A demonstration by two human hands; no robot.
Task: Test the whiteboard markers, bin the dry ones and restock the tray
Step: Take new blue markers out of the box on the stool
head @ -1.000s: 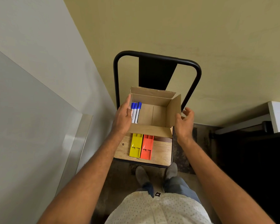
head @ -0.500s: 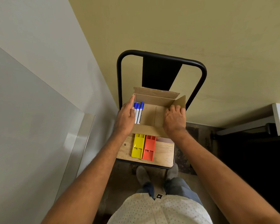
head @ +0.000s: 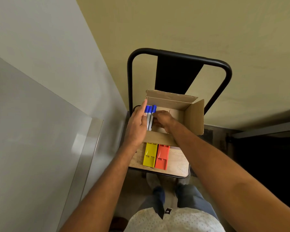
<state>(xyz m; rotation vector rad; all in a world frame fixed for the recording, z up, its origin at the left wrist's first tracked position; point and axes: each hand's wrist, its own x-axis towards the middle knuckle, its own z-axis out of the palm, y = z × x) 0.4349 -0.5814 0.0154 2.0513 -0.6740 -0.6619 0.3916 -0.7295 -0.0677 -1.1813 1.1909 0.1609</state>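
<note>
Here, three blue-capped whiteboard markers (head: 150,118) lie side by side against the left inner wall of an open cardboard box (head: 193,117), the landmark in this scene, which sits on a wooden chair seat (head: 177,162). The right hand (head: 162,119) reaches down into the box just right of the markers, its fingers curled at the nearest barrel; whether it already pinches that marker cannot be told. The left hand (head: 136,126) rests flat against the box's left wall with fingers straight, steadying it. In front of the box, touching its near flap, a yellow holder (head: 150,154) and an orange holder (head: 161,156) lie side by side on the seat. To the left of the box stands a whiteboard (head: 32,131). Judging by this, the job appears to be at its restocking stage: a marker is about to be drawn from the box, and no marker shows outside it yet.
</note>
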